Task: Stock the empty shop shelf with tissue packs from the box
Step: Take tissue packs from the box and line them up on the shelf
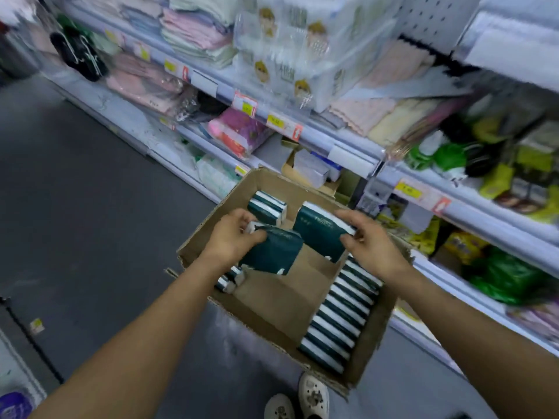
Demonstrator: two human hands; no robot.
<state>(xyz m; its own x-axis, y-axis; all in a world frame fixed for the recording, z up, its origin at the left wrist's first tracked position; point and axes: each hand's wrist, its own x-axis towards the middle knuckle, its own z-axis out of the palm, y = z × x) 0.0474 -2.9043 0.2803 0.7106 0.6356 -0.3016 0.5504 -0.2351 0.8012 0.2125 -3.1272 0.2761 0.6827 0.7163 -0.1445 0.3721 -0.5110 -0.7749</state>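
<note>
Box (273, 320): open brown cardboard, on the grey floor (75, 207) just beside the shelving; fills the centre of the head view, flaps up.

Left hand (233, 237): over the box's 10 o'clock corner, fingers curled shut around the top edge of a dark green tissue pack.

Left pack (272, 252): tilted, its upper left corner under the left fingers (257, 237), thumb side hidden; the body hangs toward 5 o'clock from the hand, above the box's bare bottom.

Right hand (369, 240): at the box's 2 o'clock side, fingers clamped on the right end of a second green pack.

Right pack (320, 234): slanted, white edge uppermost; fingertips (348, 238) press its right end, and the pack stretches toward 9 o'clock from them. The two held packs are near each other; whether they touch is unclear.

Row of packs (338, 319): standing on edge along the box's right wall, from 3 to 5 o'clock, packed tight, white and green stripes showing.

Far packs (267, 207): a couple at the box's 11 o'clock corner, beyond the left hand.

Near-left packs (231, 278): a few ends showing at the box's 8 o'clock wall, partly hidden under the left forearm.

Shelves (341, 146): run from 10 to 4 o'clock across the view, loaded with folded towels (193, 34) and bagged goods; blurred.

Shoes (313, 396): pale, at 6 o'clock, just below the box's near corner.
</note>
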